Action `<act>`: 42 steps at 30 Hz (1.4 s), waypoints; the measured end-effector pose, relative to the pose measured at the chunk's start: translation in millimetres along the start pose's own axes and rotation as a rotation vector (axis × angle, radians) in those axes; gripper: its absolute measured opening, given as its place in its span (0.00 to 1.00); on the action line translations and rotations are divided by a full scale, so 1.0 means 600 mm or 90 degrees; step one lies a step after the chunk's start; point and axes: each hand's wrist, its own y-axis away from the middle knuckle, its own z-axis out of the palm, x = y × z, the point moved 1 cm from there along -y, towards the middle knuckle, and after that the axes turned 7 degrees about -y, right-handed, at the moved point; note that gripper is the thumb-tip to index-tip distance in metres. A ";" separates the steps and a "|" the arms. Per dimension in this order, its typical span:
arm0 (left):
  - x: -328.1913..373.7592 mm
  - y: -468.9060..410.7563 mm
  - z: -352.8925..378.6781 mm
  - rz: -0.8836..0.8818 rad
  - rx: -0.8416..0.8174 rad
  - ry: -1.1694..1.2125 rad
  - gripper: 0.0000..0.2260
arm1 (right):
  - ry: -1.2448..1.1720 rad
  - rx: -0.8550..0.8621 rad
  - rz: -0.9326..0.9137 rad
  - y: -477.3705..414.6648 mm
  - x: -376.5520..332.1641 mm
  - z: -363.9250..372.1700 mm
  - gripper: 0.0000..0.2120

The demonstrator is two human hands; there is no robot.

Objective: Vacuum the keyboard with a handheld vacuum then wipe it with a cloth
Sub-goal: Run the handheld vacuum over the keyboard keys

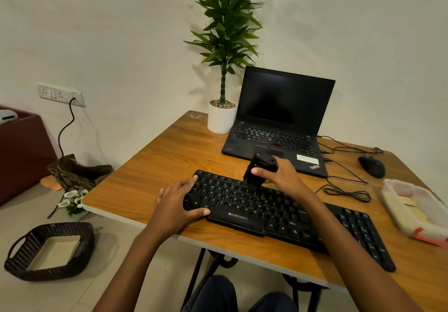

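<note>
Leftmost, a dark woven basket [48, 251] sits on the floor. On the wall beyond it is a socket [60, 94], with a black cable [65, 127] hanging from it. White flowers [72, 199] lie on the floor just beside the left corner of the worktop [150, 166].

The keyboard [278, 217] lies on the worktop near the front edge, at a slant, with its left end farther from the person. The left hand [174, 202] holds that left end: the fingers [190, 182] curl over the rear corner and the thumb presses against the front edge.

A white pot [221, 120] with a tall green plant [228, 21] stands at the rear edge of the worktop.

The vacuum [260, 170] stands nearly upright, nozzle down, touching the upper key rows left of the keyboard's centre. The right hand [282, 176] grips the vacuum from the right side. The thumb lies across the front of the body and the fingers curl round it.

An open laptop [278, 127] with a dark screen sits behind the keyboard, just beside the pot. A black mouse [372, 166] rests to the right of the laptop. A clear plastic box [417, 212] with a red latch sits at the right edge of the worktop.
</note>
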 end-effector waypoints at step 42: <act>0.261 -0.029 0.103 0.340 -0.206 -0.258 0.44 | 0.016 -0.191 0.146 0.227 0.022 -0.160 0.24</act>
